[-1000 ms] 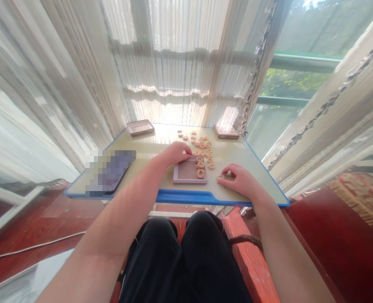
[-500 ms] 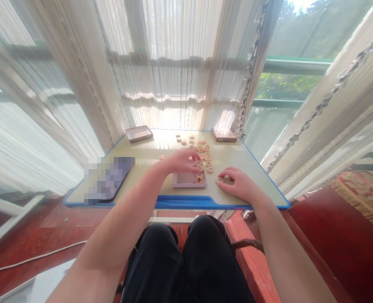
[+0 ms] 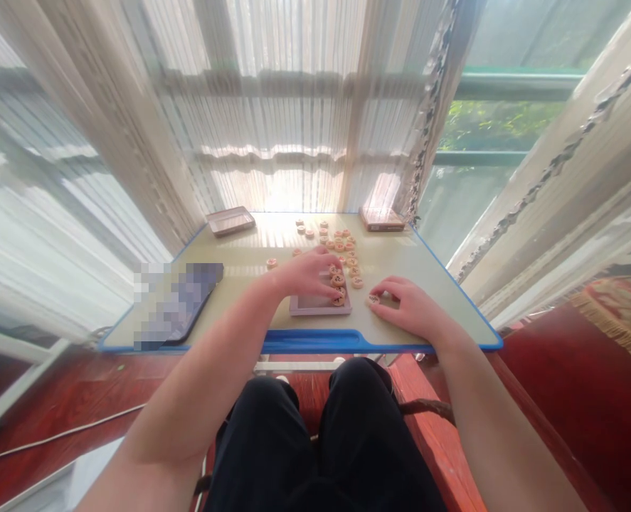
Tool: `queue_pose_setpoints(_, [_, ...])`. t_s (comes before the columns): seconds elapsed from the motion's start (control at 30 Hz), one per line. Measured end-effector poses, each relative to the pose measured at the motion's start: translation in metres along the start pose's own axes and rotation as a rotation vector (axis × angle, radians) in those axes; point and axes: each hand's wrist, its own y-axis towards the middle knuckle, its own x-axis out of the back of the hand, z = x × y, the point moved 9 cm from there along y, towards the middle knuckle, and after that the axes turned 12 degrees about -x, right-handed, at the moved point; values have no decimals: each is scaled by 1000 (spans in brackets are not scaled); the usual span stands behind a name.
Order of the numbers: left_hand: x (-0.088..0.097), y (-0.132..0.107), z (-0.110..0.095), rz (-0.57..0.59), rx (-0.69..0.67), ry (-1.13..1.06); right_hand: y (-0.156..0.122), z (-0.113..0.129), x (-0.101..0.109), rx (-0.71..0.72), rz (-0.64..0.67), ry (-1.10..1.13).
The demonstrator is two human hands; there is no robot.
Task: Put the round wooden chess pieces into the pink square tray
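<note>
A shallow open box sits near the table's front edge. Along its right side lies a row of round wooden Chinese chess pieces with dark characters. My left hand reaches over the box and grips this row, thumb at the near piece and fingers at the far end; the fingers partly cover the pieces. To the right of the box, my right hand rests on the table, pinching a single Chinese chess piece between thumb and fingers.
Loose Chinese chess pieces are scattered beyond the box. A box lid lies at the back left, a flat brown box at the back right. A partly blurred dark tablet-like object lies at the left. The table has a blue rim.
My left thumb has come onto the near end of the row, and the near piece sits farther from the box's front wall. My right hand still holds its piece. The view has shifted slightly.
</note>
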Motion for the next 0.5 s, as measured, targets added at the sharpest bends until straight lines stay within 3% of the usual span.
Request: queue_pose_setpoints(0.5, [3, 3, 12, -88, 38, -32, 1, -2, -3, -6, 8, 2])
